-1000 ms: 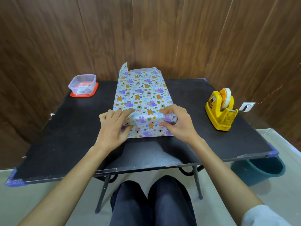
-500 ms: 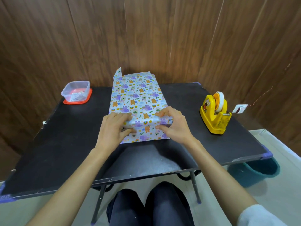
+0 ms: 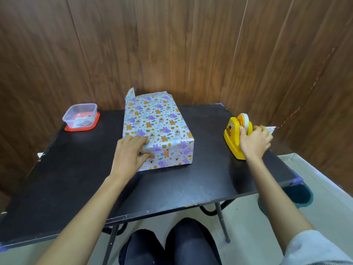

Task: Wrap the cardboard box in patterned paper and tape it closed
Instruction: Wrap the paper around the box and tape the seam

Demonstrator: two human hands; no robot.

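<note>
The cardboard box lies in the middle of the black table (image 3: 76, 178), covered by patterned paper (image 3: 158, 123) with bears and rainbows. At its far end a paper flap (image 3: 131, 93) stands up. My left hand (image 3: 131, 152) presses the folded paper at the box's near left corner, fingers flat on top and thumb against the front face. My right hand (image 3: 254, 140) is at the yellow tape dispenser (image 3: 232, 136) on the right side of the table, thumb by the tape roll (image 3: 243, 119) and fingers curled over its far side. The tape's end is hidden by the fingers.
A clear plastic container (image 3: 81, 116) sits on a red lid at the table's far left. A wooden wall stands close behind the table. A teal bucket (image 3: 301, 196) is on the floor under the right corner. My knees are below the near edge.
My right hand has left the box's near edge and moved right to the tape dispenser. My left hand stays on the fold. The camera view has tilted up a little.
</note>
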